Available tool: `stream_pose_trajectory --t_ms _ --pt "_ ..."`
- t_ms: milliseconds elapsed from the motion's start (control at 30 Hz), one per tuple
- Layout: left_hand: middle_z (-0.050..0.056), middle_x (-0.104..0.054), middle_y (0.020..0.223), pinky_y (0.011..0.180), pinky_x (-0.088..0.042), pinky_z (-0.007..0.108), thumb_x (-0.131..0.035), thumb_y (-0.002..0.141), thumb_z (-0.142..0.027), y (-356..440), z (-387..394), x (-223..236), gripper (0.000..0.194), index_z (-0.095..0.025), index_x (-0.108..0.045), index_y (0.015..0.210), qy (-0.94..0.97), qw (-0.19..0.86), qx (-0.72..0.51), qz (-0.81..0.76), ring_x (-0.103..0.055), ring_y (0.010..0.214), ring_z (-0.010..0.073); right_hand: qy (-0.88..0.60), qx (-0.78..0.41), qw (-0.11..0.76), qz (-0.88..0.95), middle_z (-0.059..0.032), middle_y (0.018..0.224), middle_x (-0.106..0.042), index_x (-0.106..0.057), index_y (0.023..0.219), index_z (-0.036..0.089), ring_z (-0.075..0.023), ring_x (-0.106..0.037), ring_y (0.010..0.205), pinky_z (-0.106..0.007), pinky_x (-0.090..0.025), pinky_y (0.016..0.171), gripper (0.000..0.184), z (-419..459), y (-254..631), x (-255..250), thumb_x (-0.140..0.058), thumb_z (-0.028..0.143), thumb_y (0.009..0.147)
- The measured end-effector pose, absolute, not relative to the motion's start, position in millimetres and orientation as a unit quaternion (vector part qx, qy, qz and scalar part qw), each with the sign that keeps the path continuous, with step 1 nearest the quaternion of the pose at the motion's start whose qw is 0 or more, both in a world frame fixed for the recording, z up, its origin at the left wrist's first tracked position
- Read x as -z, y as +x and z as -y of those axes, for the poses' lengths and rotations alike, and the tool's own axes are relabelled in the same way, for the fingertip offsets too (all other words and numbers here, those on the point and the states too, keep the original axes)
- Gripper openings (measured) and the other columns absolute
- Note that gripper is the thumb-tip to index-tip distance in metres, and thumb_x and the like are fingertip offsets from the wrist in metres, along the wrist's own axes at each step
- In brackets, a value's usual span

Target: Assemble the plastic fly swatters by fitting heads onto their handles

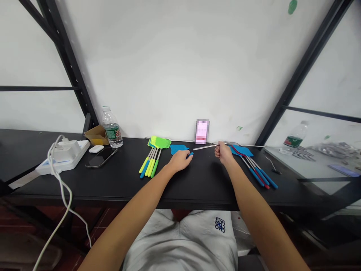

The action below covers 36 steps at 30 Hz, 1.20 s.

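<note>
My left hand (181,160) is closed on the table, with a short blue handle end (191,154) sticking out of its fingers. Just beyond it shows a blue fly swatter head (178,148); whether the two are joined is hidden by my hand. My right hand (222,151) makes a fist around a thin silver metal rod (205,146), whose free end points left towards my left hand. To the left lies a fan of green, yellow and blue fly swatters (153,154). Right of my right hand rest several blue and red fly swatters (255,167).
A blurred upright phone-like screen (202,131) leans on the white wall. At left are a water bottle (113,130), a cardboard box (97,134), a white case (96,149), a dark phone (100,158) and a power strip (67,156) with cables. A small black-ended cable (276,171) lies right.
</note>
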<state>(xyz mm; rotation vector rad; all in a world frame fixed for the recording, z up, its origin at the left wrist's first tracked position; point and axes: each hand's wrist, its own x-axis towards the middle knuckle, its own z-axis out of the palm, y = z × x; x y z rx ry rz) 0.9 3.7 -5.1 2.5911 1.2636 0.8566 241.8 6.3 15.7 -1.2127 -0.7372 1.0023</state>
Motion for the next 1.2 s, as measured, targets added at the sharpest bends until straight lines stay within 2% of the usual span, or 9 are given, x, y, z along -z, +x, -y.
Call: stream_pose_trajectory --t_ms 133,467,633,867,1067,1200 --pt "0.005 -0.063 0.072 0.058 -0.033 0.028 -0.044 0.095 -0.041 1.3 -4.8 5.9 0.031 -0.02 -0.06 0.077 0.859 0.065 -0.279 -0.424 -0.06 0.071 0.0203 -0.529 -0.47 0.603 0.368 0.0056 0.045 -0.033 -0.026 0.064 0.023 -0.0068 -0.027 0.035 -0.021 -0.02 0.034 0.034 -6.9 239.7 -12.5 -0.047 0.029 0.09" --pt "0.003 -0.063 0.069 0.059 -0.035 0.028 -0.048 0.093 -0.042 -1.2 -1.1 2.9 0.032 -0.021 -0.062 0.073 0.873 0.079 -0.271 -0.397 -0.061 0.069 0.0196 -0.554 -0.434 0.597 0.385 0.0043 0.045 -0.035 -0.028 0.061 0.023 -0.0071 -0.029 0.036 -0.02 -0.018 0.034 0.034 -5.5 237.7 -11.6 -0.047 0.028 0.09" --pt "0.002 -0.061 0.065 0.058 -0.035 0.027 -0.05 0.092 -0.044 -0.6 1.9 2.3 0.034 -0.021 -0.063 0.07 0.884 0.097 -0.262 -0.374 -0.058 0.066 0.0175 -0.52 -0.473 0.552 0.449 0.0034 0.046 -0.036 -0.03 0.06 0.022 -0.0075 -0.032 0.038 -0.02 -0.021 0.035 0.039 -3.6 230.9 -8.0 -0.047 0.035 0.093" --pt "0.003 -0.061 0.065 0.06 -0.036 0.027 -0.047 0.094 -0.044 0.4 4.1 2.6 0.037 -0.02 -0.061 0.071 0.884 0.093 -0.269 -0.37 -0.057 0.065 0.0176 -0.478 -0.54 0.46 0.517 0.0019 0.051 -0.042 -0.037 0.061 0.02 -0.006 -0.032 0.038 -0.018 -0.017 0.035 0.046 1.7 220.2 -3.4 -0.049 0.05 0.094" --pt "0.004 -0.064 0.071 0.062 -0.038 0.027 -0.046 0.095 -0.042 3.3 4.1 3.0 0.033 -0.02 -0.064 0.077 0.877 0.085 -0.273 -0.387 -0.061 0.071 0.019 -0.48 -0.523 0.455 0.538 0.0018 0.049 -0.043 -0.042 0.062 0.019 -0.0062 -0.033 0.037 -0.017 -0.018 0.035 0.05 3.1 207.4 -1.7 -0.049 0.059 0.092" --pt "0.005 -0.066 0.076 0.064 -0.038 0.028 -0.045 0.095 -0.04 4.1 2.1 3.1 0.03 -0.021 -0.064 0.082 0.858 0.068 -0.285 -0.421 -0.063 0.075 0.0205 -0.515 -0.47 0.478 0.535 -0.0002 0.05 -0.049 -0.049 0.066 0.018 -0.0083 -0.039 0.037 -0.019 -0.022 0.035 0.052 -2.5 200.7 2.6 -0.038 0.06 0.095"
